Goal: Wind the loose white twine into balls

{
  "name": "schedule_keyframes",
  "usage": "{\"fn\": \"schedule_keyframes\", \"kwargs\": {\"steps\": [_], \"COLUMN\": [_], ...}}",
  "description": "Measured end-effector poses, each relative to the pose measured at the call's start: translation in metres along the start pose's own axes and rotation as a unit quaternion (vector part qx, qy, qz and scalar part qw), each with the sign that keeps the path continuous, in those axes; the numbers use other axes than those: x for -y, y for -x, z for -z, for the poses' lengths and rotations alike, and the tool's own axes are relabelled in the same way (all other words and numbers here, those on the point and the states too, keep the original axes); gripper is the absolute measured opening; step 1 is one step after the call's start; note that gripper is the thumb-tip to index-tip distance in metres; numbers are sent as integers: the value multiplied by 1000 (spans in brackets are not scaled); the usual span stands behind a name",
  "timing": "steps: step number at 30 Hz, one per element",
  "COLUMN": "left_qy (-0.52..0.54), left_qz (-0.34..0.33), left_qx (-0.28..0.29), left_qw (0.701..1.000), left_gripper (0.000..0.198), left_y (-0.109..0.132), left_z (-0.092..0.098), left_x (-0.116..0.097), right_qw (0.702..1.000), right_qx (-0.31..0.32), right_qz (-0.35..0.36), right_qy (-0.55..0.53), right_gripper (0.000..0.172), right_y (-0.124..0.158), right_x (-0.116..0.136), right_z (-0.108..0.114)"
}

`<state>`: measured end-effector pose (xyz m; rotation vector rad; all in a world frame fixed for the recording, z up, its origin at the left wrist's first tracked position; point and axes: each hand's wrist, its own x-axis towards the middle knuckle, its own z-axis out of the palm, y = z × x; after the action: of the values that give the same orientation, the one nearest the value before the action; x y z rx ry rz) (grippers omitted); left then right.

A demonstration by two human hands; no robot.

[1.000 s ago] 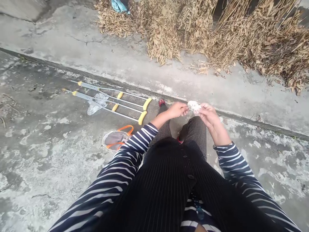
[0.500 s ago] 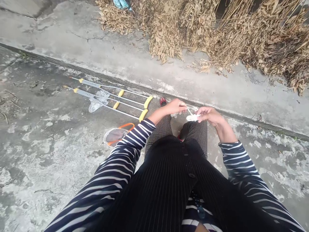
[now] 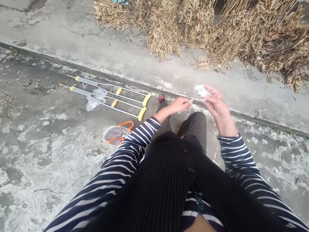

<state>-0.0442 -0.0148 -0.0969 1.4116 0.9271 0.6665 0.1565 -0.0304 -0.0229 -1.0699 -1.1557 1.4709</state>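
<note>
White crumpled wad (image 3: 201, 91), material unclear, gripped by the right hand (image 3: 217, 104), held above the knees. Thin pale strand (image 3: 192, 101) runs from it to the left hand (image 3: 179, 104), closed in a narrow pinch. Two metal crutches (image 3: 106, 97) with yellow grips lie on the concrete ground (image 3: 48, 145) to the left; a grey pouch (image 3: 114, 135) with orange straps sits near them. Dried leaf bundles (image 3: 166, 32) lie beyond the ledge.

This is an outdoor yard, not a room. Weathered, cracked concrete ground (image 3: 48, 151) fills the view, a raised concrete ledge (image 3: 120, 54) crosses it from about 9 to 3 o'clock, and heaps of dried leafy stalks (image 3: 166, 29) lie on that ledge from 12 to 2 o'clock.
</note>
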Motion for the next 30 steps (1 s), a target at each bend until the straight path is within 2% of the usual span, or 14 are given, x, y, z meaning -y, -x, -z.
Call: {"fn": "schedule_keyframes", "kwargs": {"steps": [4,6,9,12,15,17,19,21,23,25,27,30], "left_qy": [37,42,55,23,-71,-169,-265,-315,-299,-224,-120,9], "left_qz": [42,48,35,30,35,21,-8,-37,-54,-37,9,45], "left_qx": [15,30,41,17,-7,-12,-14,-10,-3,4,0,-54], "left_qw": [998,997,997,999,997,985,964,948,953,974,993,997], "left_gripper": [18,20,21,19,21,22,23,23,24,24,23,27], "left_y": [15,20,22,22,21,20,19,16,12,10,9,12], "left_z": [-3,-7,-12,-6,6,13,16,16,16,16,15,13], "left_x": [-5,-8,-12,-14,-17,-21,-26,-29,-25,-15,1,20], "right_qw": [991,974,907,834,805,815,853,898,926,944,961,978], "right_qx": [-70,-98,-126,-87,-37,3,78,168,228,229,178,89], "right_qz": [79,106,141,145,119,82,2,-109,-193,-219,-212,-182], "right_qy": [86,177,376,526,580,574,516,392,233,93,-4,-54], "right_gripper": [42,32,30,39,36,32,25,20,29,39,44,47], "right_y": [-9,-11,-10,-4,4,8,11,12,14,16,17,17], "right_x": [-18,-31,-44,-47,-45,-43,-38,-32,-26,-22,-19,-14], "right_z": [-2,-6,-11,-10,-6,-5,-4,-4,-2,2,5,7]}}
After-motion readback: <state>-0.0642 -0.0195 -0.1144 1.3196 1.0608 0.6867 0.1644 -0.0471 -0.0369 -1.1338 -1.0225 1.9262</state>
